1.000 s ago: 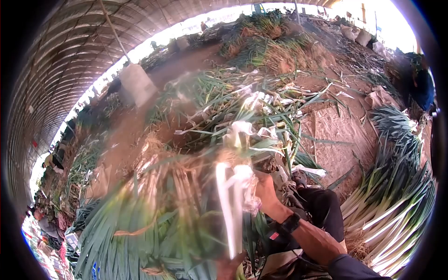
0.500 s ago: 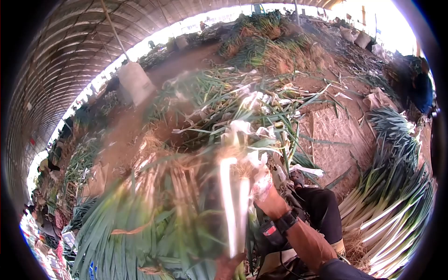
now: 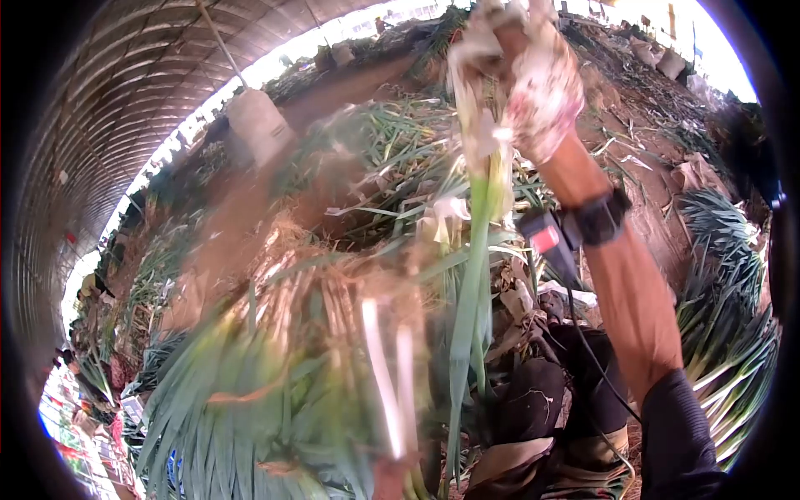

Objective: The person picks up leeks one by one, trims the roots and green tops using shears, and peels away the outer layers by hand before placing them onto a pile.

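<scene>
My right hand (image 3: 543, 96), in a stained light glove with a dark band at the wrist, is raised at the upper middle, its fingers wrapped round pale outer leaves. From it a long green leaf (image 3: 472, 292) hangs down. Low in the middle, partly cut off by the bottom edge, my left hand (image 3: 390, 478) is closed round white leek stalks (image 3: 385, 379) that point upward, roots at the top. Beside them on the left lies a large bundle of leeks (image 3: 242, 400), green leaves toward me, roots away.
Peeled leeks (image 3: 733, 375) are piled at the right. Loose leaf scraps (image 3: 392, 137) cover the ground ahead. A pale sack-like block (image 3: 260, 125) surrounds a post at the upper left. My knees (image 3: 533, 400) are at the lower middle.
My right hand has moved up and away from the stalks, with leaves now hanging from it. My left hand is still low on the stalks, slightly further left in view.
</scene>
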`<action>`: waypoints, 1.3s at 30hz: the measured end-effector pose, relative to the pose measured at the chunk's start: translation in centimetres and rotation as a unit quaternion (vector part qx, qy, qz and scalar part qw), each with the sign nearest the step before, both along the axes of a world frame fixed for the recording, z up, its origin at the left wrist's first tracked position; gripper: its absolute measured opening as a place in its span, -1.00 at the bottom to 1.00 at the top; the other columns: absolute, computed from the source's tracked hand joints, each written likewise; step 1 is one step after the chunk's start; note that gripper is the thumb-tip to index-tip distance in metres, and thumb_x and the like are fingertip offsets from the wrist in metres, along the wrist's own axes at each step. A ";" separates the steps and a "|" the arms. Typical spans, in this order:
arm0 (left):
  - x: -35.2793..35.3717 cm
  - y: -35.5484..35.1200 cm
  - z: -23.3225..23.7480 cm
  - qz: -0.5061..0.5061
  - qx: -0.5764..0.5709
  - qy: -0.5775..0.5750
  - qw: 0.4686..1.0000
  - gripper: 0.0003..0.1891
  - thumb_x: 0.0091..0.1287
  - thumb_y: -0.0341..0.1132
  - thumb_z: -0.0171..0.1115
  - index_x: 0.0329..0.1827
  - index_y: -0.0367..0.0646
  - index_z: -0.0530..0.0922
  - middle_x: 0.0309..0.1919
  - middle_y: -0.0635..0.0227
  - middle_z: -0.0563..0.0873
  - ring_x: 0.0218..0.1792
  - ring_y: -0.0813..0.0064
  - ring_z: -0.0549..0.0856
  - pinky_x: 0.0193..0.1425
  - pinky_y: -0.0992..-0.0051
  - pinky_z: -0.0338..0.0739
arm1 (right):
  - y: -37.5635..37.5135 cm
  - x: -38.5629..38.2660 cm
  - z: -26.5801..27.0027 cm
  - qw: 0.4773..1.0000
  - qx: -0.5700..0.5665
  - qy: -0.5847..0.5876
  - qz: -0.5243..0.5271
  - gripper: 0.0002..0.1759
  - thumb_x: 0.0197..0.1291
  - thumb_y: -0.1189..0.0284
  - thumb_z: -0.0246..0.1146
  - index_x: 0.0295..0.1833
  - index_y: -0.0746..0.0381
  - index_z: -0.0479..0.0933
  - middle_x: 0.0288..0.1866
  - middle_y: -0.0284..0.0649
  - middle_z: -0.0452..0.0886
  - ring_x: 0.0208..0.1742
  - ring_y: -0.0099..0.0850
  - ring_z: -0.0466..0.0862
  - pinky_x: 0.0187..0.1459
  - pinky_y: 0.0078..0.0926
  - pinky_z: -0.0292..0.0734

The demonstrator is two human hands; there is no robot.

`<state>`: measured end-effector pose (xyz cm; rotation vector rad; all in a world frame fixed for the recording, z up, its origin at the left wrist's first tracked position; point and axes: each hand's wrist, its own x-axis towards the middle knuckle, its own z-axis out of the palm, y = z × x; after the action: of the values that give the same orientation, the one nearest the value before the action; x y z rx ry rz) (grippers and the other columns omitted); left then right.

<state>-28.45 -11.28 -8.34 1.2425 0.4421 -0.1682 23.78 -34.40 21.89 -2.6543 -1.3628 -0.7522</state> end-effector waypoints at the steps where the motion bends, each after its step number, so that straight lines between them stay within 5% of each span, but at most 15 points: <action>1: -0.2 -0.1 -0.2 0.010 -0.003 -0.003 1.000 -0.32 0.73 0.11 -0.29 0.57 -0.29 0.39 0.51 0.01 0.49 0.57 0.10 0.38 0.70 0.16 0.12 | 0.3 0.9 1.0 0.999 -0.034 -0.008 -0.002 -0.59 0.28 0.28 0.34 0.15 0.28 0.57 0.02 0.01 0.68 -0.05 -0.08 0.71 0.02 -0.17 0.69; 6: -0.2 1.0 -1.6 -0.036 0.018 -0.075 0.996 -0.32 0.72 0.13 -0.28 0.59 -0.26 0.37 0.53 0.01 0.46 0.58 0.04 0.36 0.71 0.12 0.07 | 0.5 0.5 -1.8 0.992 -0.078 0.083 -0.058 -0.54 0.20 0.33 0.41 0.17 0.30 0.57 -0.03 0.02 0.73 -0.04 -0.04 0.76 0.03 -0.10 0.72; 8: 0.3 0.8 -1.6 -0.040 0.021 -0.082 0.996 -0.32 0.72 0.13 -0.28 0.59 -0.25 0.37 0.53 0.01 0.46 0.58 0.03 0.36 0.71 0.10 0.07 | 1.6 -1.5 -5.4 0.988 -0.023 0.135 -0.074 -0.70 0.29 0.33 0.38 0.06 0.22 0.61 -0.21 -0.06 0.71 -0.22 -0.26 0.76 -0.19 -0.26 0.76; 10: 0.5 0.6 -1.7 -0.043 0.026 -0.095 0.994 -0.32 0.72 0.14 -0.27 0.60 -0.24 0.36 0.53 0.01 0.46 0.58 0.02 0.36 0.71 0.08 0.07 | 2.4 -4.4 -7.6 0.967 0.021 0.252 -0.007 -0.84 0.42 0.40 0.24 -0.25 0.22 0.61 -0.41 -0.19 0.67 -0.46 -0.37 0.68 -0.34 -0.37 0.74; 11: 0.6 0.4 -2.1 -0.045 0.029 -0.105 0.993 -0.32 0.72 0.14 -0.27 0.60 -0.23 0.36 0.53 0.01 0.46 0.58 0.02 0.36 0.72 0.07 0.07 | 2.8 -6.9 -7.7 0.968 0.012 0.251 0.020 -0.73 0.49 0.34 0.12 -0.18 0.28 0.62 -0.39 -0.17 0.68 -0.29 -0.36 0.79 -0.17 -0.37 0.82; 15: 0.1 -0.4 -5.5 -0.046 0.039 -0.172 0.983 -0.32 0.72 0.14 -0.26 0.61 -0.21 0.35 0.53 0.02 0.46 0.58 -0.01 0.36 0.72 0.02 0.06 | 4.5 -12.9 -10.7 0.940 0.105 0.301 0.123 -0.91 0.34 0.50 0.20 -0.19 0.28 0.60 -0.21 -0.03 0.68 -0.22 -0.26 0.78 -0.27 -0.29 0.80; 16: 0.5 -0.8 -4.2 -0.066 0.031 -0.108 0.992 -0.34 0.71 0.14 -0.24 0.62 -0.17 0.34 0.54 0.02 0.45 0.58 -0.01 0.35 0.71 0.01 0.06 | 4.9 -13.7 -11.1 0.923 0.120 0.345 0.124 -0.91 0.33 0.49 0.22 -0.18 0.27 0.60 -0.21 -0.03 0.68 -0.24 -0.24 0.78 -0.31 -0.26 0.79; 18: 2.1 -1.9 -0.4 -0.105 0.018 0.023 0.994 -0.35 0.70 0.14 -0.19 0.65 -0.08 0.32 0.55 0.04 0.43 0.59 -0.02 0.33 0.71 -0.01 0.07 | 5.2 -13.5 -12.1 0.954 0.105 0.254 0.118 -0.89 0.35 0.46 0.25 -0.13 0.27 0.59 -0.21 -0.03 0.69 -0.24 -0.24 0.77 -0.34 -0.26 0.78; 19: 5.1 -4.5 4.2 -0.008 0.169 0.050 0.984 -0.68 0.41 -0.41 0.38 0.20 -0.26 0.70 -0.05 0.08 0.82 -0.08 0.44 0.78 0.05 0.38 0.65 | 5.2 -13.3 -12.5 0.966 0.098 0.209 0.115 -0.88 0.36 0.44 0.26 -0.11 0.27 0.59 -0.21 -0.04 0.69 -0.24 -0.25 0.77 -0.36 -0.27 0.77; 22: 5.5 -4.4 3.0 0.020 0.124 -0.031 0.992 -0.59 0.47 -0.29 0.29 0.26 -0.41 0.62 0.04 0.11 0.80 -0.05 0.39 0.79 0.04 0.39 0.67 | 3.8 -11.6 -11.3 0.990 0.001 0.138 -0.007 -0.78 0.40 0.33 0.28 -0.07 0.28 0.59 -0.22 -0.06 0.70 -0.29 -0.26 0.76 -0.35 -0.30 0.76; 26: 8.0 -3.6 7.9 -0.062 0.306 -0.049 0.949 -0.67 0.43 -0.31 0.24 0.14 -0.32 0.70 -0.09 0.31 0.84 -0.14 0.51 0.78 -0.03 0.49 0.64 | 0.4 -7.1 -9.9 0.972 0.156 0.125 -0.121 -0.66 0.43 0.18 0.28 -0.08 0.29 0.62 -0.40 -0.14 0.67 -0.38 -0.34 0.72 -0.39 -0.30 0.73; 28: 8.5 -2.5 8.1 -0.038 0.292 -0.084 0.952 -0.69 0.36 -0.29 0.25 0.02 -0.32 0.73 -0.19 0.36 0.82 -0.21 0.57 0.73 -0.08 0.52 0.60 | -2.0 -8.6 -7.5 0.947 0.193 0.234 -0.105 -0.72 0.43 0.26 0.28 -0.03 0.29 0.62 -0.47 -0.16 0.66 -0.37 -0.37 0.73 -0.37 -0.27 0.72; 34: 10.7 0.2 7.0 0.050 0.194 -0.080 0.977 -0.76 0.29 -0.25 0.28 -0.22 -0.29 0.73 -0.33 0.43 0.75 -0.26 0.58 0.68 -0.07 0.54 0.54 | -3.0 -15.3 -7.4 0.990 0.044 -0.084 0.105 -0.64 0.20 0.51 0.40 0.14 0.21 0.66 0.18 -0.07 0.70 0.20 -0.29 0.71 0.00 -0.34 0.83; 36: 12.3 -0.5 8.6 0.035 0.154 -0.083 0.984 -0.77 0.29 -0.27 0.30 -0.21 -0.29 0.72 -0.32 0.43 0.75 -0.26 0.57 0.68 -0.05 0.53 0.55 | -2.1 -18.4 -7.6 0.973 -0.017 -0.145 0.179 -0.39 0.11 0.54 0.43 0.34 0.11 0.56 0.50 -0.12 0.48 0.52 -0.22 0.47 0.40 -0.18 0.65; 39: 13.9 -2.5 10.8 -0.015 0.101 -0.069 0.992 -0.78 0.28 -0.35 0.30 -0.10 -0.30 0.72 -0.24 0.37 0.77 -0.16 0.50 0.71 -0.01 0.49 0.58 | -0.5 -22.8 -8.6 0.929 -0.099 -0.243 0.260 -0.37 0.14 0.42 0.44 0.37 0.00 0.53 0.58 -0.17 0.42 0.62 -0.28 0.34 0.63 -0.09 0.20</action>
<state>-14.59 -13.75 2.50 1.4499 0.3266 -0.0632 0.98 -34.93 13.34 -2.1156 -2.2419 -1.2915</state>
